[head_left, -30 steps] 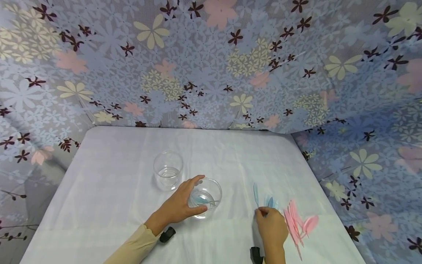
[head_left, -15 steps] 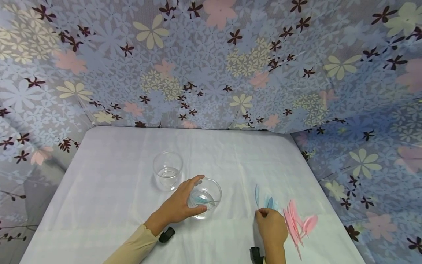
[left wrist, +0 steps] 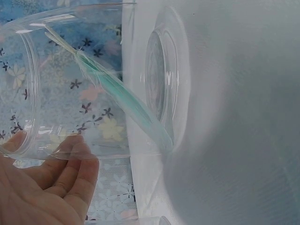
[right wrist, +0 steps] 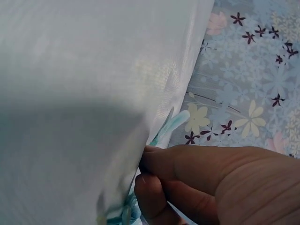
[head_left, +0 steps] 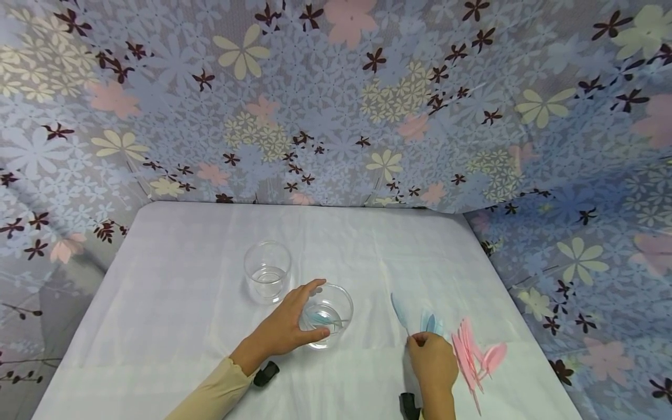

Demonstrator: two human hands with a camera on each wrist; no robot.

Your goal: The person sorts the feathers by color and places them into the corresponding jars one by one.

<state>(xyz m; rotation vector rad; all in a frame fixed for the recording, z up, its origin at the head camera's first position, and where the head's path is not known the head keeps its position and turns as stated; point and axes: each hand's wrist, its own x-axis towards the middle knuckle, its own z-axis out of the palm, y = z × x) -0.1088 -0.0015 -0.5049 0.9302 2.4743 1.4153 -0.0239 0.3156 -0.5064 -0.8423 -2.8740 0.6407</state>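
Floral curtain (head_left: 325, 116) behind and off to the right, white cloth-covered counter (head_left: 367, 245) in front of it. Person's two hands at work, well apart.

Left hand (head_left: 283, 326): thumb and fingers curved round the side of the near glass (head_left: 345, 303), holding it upright on the counter. Inside it a teal feather (head_left: 321, 318) leans, broad end down at the base, quill up against the wall; may be more than one, can't count. Far glass (head_left: 268, 271) stands behind the left hand and to its left, nothing seen in it.

Right hand (head_left: 433, 356): thumb and fingertips pinch a blue feather (head_left: 398, 309) by its lower end. Right wrist view hides most of the pinch. Loose blue feathers (head_left: 426, 321) lie just beyond that hand's knuckles; pink feathers (head_left: 464, 350) sit just right of it, bunched, most of them pointing away from the person.

Key relation: near glass is to the left of the right hand, about level with the pinched feather, stretch of counter between. Feather's long axis runs away from the person, top leaning left, toward the glass side. Right hand has the feather, left hand has the glass. Whether the feather touches the cloth, can't tell.
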